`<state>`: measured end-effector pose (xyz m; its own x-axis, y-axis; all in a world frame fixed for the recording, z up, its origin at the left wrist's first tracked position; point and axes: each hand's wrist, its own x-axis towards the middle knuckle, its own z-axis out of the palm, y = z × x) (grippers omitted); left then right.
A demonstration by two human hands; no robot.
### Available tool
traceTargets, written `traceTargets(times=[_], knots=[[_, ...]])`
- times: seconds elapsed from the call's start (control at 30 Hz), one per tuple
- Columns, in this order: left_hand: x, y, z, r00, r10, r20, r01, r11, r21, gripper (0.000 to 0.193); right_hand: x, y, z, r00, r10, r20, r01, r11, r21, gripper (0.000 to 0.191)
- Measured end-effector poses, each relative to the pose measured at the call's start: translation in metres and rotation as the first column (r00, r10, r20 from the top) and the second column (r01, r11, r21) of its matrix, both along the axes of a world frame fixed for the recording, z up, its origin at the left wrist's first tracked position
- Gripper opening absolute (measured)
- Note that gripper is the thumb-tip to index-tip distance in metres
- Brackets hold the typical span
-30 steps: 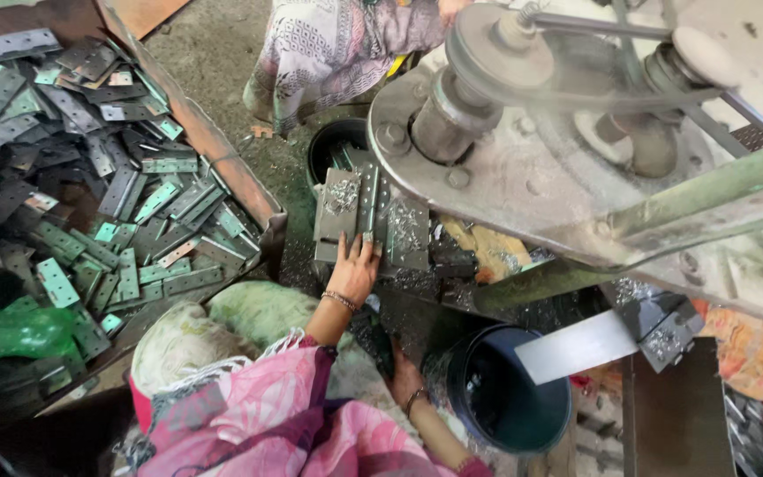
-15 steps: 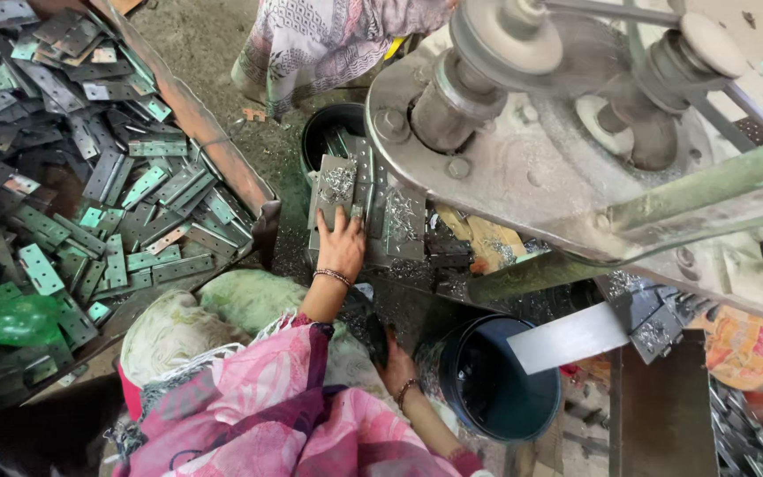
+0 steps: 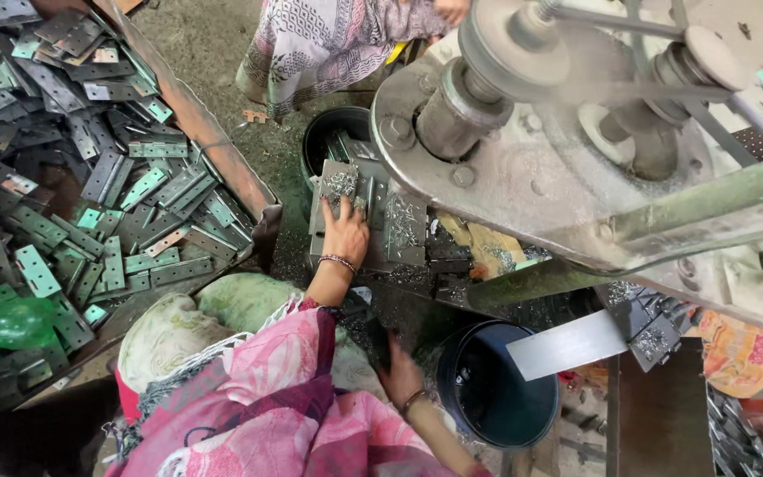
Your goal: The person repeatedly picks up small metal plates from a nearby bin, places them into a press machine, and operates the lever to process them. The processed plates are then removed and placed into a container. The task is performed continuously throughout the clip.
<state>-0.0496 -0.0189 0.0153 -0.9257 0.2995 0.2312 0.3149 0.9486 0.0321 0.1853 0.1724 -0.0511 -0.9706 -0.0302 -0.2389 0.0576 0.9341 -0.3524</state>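
Resting flat, the left hand presses perforated metal plates; the right hand's grip can't be told.

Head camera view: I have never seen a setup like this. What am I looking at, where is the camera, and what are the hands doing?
The camera sits on a person's head and looks down at their own two bare hands. The left hand rests flat on a stack of grey perforated metal plates, strewn with metal shavings, under a big grey belt-driven machine. The right hand is lower, beside a dark blue round bucket; whether it grips anything cannot be told. To the left, a rusty tray holds many grey and green metal hinge plates. Another person in patterned cloth is at the top.
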Motion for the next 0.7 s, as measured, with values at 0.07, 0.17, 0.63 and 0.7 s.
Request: traceTargets(times=[0.07, 0.17, 0.63, 0.7], knots=[[0.001, 0.001, -0.003, 1.0, 0.005, -0.02, -0.004, 1.0, 0.026, 0.037, 0.008, -0.004, -0.027, 0.946, 0.074, -0.315, -0.109, 0.99, -0.095, 0.086], [0.002, 0.001, -0.005, 0.998, -0.012, 0.06, 0.012, 1.0, -0.012, 0.034, 0.014, -0.006, -0.041, 0.964, 0.04, -0.263, -0.067, 0.993, -0.094, 0.087], [-0.034, 0.005, 0.011, 0.987, 0.003, 0.158, 0.011, 0.996, -0.083, 0.038, 0.006, -0.006, -0.033, 0.898, 0.158, -0.41, -0.216, 0.971, -0.1, 0.09], [-0.033, 0.002, 0.01, 0.997, 0.026, 0.077, -0.021, 0.998, -0.065, 0.04, 0.002, -0.007, -0.054, 0.989, 0.016, -0.147, -0.037, 0.99, -0.136, 0.083]])
